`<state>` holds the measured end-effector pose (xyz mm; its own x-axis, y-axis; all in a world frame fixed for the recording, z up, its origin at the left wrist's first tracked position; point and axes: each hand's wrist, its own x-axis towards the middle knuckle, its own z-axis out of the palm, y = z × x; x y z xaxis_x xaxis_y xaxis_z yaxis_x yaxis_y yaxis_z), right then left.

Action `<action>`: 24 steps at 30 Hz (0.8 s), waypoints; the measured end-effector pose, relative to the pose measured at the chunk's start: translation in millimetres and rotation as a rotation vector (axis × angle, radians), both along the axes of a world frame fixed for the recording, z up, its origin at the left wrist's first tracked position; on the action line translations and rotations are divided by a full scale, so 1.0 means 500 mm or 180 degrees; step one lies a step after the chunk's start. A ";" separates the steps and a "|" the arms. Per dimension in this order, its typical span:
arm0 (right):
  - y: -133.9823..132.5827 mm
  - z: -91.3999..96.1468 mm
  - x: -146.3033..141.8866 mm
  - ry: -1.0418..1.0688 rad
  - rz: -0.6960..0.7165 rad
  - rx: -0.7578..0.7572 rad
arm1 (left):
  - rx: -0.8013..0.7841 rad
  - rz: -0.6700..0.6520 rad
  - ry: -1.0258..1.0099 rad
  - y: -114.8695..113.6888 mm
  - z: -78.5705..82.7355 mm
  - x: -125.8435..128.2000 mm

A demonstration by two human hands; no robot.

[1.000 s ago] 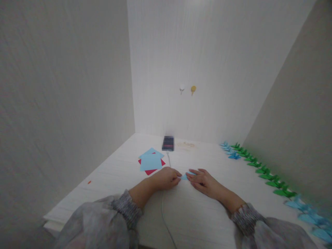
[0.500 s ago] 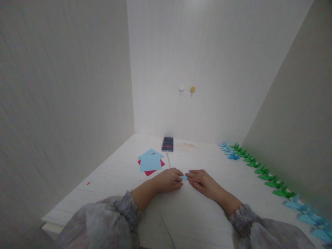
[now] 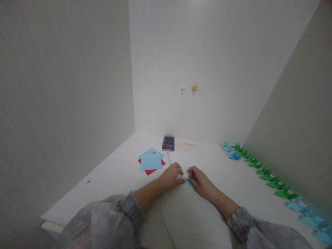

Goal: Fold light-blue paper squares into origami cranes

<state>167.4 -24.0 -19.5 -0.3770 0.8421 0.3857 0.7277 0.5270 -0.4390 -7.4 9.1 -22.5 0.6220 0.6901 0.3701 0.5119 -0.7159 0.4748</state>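
A small folded piece of light blue paper (image 3: pixel 188 182) lies on the white table (image 3: pixel 124 173) between my hands. My left hand (image 3: pixel 171 177) pinches its left end with curled fingers. My right hand (image 3: pixel 199 180) grips its right side, fingers bent over it. Most of the paper is hidden under my fingers. Both wrists rest on the table, in grey patterned sleeves.
A stack of light blue and red paper squares (image 3: pixel 150 161) lies just beyond my left hand. A dark phone (image 3: pixel 168 143) stands at the back wall, its white cable (image 3: pixel 164 214) running toward me. A row of green and blue folded paper cranes (image 3: pixel 264 171) lines the right wall.
My hands have drawn closer together and lifted their fingers from flat to a pinch. The blue piece is turned, its point now toward me.
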 end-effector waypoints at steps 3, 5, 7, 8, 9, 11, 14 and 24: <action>-0.004 0.010 -0.006 -0.0133 0.0169 0.0237 | -0.0188 0.0096 -0.0127 -0.002 0.000 0.005; -0.010 0.022 -0.010 -0.0041 0.0152 0.0395 | -0.0433 0.0249 -0.0418 -0.002 0.000 0.010; -0.018 0.034 -0.015 0.0152 0.0051 0.0593 | -0.0905 0.0382 -0.0894 -0.002 0.002 0.016; -0.022 0.039 -0.017 0.0241 0.0012 0.0680 | -0.1211 0.0392 -0.1168 -0.001 0.003 0.020; -0.025 0.042 -0.021 0.0316 -0.0013 0.0748 | -0.1531 0.0361 -0.1455 0.000 0.005 0.023; -0.030 0.044 -0.028 0.0442 -0.0021 0.0835 | -0.2133 0.0224 -0.1994 0.000 0.010 0.029; -0.030 0.040 -0.036 0.0595 0.0066 0.0910 | -0.2658 0.0096 -0.2578 -0.002 0.020 0.032; -0.022 0.027 -0.029 0.0547 0.0285 0.1025 | -0.2852 -0.0022 -0.2839 -0.009 0.028 0.024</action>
<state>152.9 -35.2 -5.9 -0.3505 0.6338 0.6895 0.6026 0.7162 -0.3520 4.5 4.7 -8.2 0.4023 0.9130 0.0674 -0.2378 0.0331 0.9708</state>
